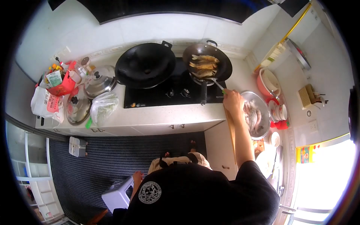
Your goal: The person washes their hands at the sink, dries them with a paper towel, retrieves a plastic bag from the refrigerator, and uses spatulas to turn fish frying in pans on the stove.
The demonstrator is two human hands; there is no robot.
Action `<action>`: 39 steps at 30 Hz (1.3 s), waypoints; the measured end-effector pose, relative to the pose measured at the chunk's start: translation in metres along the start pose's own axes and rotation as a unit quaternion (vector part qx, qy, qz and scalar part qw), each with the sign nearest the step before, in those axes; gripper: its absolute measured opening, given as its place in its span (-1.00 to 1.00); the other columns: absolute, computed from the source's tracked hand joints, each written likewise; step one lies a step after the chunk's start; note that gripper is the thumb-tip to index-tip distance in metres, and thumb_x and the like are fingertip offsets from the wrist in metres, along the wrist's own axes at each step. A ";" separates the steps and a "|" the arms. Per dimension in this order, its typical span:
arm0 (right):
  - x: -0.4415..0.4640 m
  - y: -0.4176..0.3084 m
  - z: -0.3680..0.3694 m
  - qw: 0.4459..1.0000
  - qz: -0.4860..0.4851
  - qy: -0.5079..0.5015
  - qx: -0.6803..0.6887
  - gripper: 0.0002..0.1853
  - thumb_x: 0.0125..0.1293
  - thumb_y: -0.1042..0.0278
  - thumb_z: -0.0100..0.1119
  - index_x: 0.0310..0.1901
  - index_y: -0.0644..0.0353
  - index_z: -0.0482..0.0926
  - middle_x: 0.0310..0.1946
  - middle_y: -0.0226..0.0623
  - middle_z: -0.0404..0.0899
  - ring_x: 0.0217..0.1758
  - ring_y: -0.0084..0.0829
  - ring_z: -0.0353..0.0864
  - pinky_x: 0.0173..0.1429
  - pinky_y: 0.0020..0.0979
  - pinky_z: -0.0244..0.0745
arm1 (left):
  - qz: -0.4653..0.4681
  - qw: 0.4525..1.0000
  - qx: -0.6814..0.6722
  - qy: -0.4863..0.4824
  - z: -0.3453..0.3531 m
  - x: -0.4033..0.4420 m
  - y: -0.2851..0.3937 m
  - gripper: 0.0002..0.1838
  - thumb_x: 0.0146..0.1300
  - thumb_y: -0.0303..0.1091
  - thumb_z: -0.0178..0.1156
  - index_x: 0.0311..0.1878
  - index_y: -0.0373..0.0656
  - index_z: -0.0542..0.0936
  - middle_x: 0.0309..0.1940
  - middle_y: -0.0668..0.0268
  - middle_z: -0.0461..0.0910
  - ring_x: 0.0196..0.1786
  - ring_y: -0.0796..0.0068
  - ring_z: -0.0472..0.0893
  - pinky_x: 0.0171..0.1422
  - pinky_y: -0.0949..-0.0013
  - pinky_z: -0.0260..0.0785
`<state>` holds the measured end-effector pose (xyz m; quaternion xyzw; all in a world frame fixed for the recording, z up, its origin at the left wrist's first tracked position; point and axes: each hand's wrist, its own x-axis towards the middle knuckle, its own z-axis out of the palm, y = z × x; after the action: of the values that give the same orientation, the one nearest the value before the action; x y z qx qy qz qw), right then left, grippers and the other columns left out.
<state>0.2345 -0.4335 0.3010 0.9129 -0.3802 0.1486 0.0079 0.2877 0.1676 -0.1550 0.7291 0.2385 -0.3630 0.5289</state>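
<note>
My right hand (233,100) is closed round the handle of a metal spatula (218,84), whose head reaches to the near rim of the right wok (226,63). Several browned fish (204,66) lie side by side in that wok. Just right of my hand stands a metal bowl (266,116) of raw fish (253,115). My left hand (138,176) hangs low by my side, near a pale stool (118,194); its fingers look loosely apart with nothing in them.
A larger black wok (145,65) sits on the left burner of the black hob (168,98). Metal lids (100,83), a plastic bag of greens (104,108) and a red basket (64,86) of bottles are further left. Basins (265,82) and stacked bowls (277,111) line the right wall.
</note>
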 end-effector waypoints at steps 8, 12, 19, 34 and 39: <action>0.022 -0.037 0.046 0.998 0.037 -0.029 0.028 -0.84 0.13 0.28 0.00 -0.32 0.06 0.56 -0.39 -0.10 0.54 -0.27 -0.06 0.56 -0.20 -0.13 0.46 | 0.001 0.998 0.053 -0.022 -0.006 0.022 -0.013 -0.76 0.17 -0.19 0.03 -0.28 -0.17 0.49 -0.51 0.27 0.59 -0.77 0.57 0.35 -0.77 0.46 0.15; 0.026 -0.045 0.055 0.998 0.038 -0.009 0.048 -0.83 0.11 0.30 0.00 -0.31 0.07 0.56 -0.39 -0.09 0.53 -0.31 -0.04 0.56 -0.23 -0.13 0.46 | 0.200 0.931 0.304 0.012 -0.011 0.020 -0.018 -0.78 0.08 -0.19 0.12 -0.45 -0.15 0.52 -0.55 0.23 0.57 -0.67 0.33 0.46 -0.61 0.27 0.28; 0.001 -0.028 0.027 0.996 0.043 0.031 0.075 -0.85 0.06 0.30 0.09 -0.31 0.03 0.57 -0.43 -0.14 0.54 -0.35 -0.10 0.57 -0.28 -0.16 0.49 | 0.346 0.788 0.510 -0.015 -0.019 -0.001 -0.019 -0.72 -0.09 -0.12 0.23 -0.35 -0.08 0.59 -0.54 0.17 0.54 -0.39 0.01 0.52 -0.35 0.05 0.34; -0.040 -0.001 0.036 0.974 0.138 0.107 0.146 -0.71 0.09 0.30 0.14 -0.09 -0.07 0.55 -0.40 -0.15 0.52 -0.33 -0.09 0.55 -0.27 -0.17 0.47 | 0.231 0.898 0.373 -0.036 0.008 0.025 -0.002 -0.68 0.09 -0.11 0.03 -0.42 -0.21 0.54 -0.46 0.10 0.57 -0.44 0.17 0.56 -0.36 0.14 0.37; -0.047 0.005 0.040 0.972 0.144 0.120 0.144 -0.70 0.07 0.32 0.16 -0.10 -0.09 0.55 -0.41 -0.16 0.51 -0.34 -0.11 0.55 -0.27 -0.18 0.47 | 0.208 0.921 0.328 -0.029 0.017 0.028 0.012 -0.68 0.08 -0.13 0.02 -0.42 -0.23 0.55 -0.49 0.11 0.58 -0.46 0.19 0.56 -0.38 0.16 0.37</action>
<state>0.2107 -0.4097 0.2489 0.8157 -0.4786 0.3094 -0.0993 0.3096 0.1466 -0.1727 0.8839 -0.0663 -0.3239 0.3308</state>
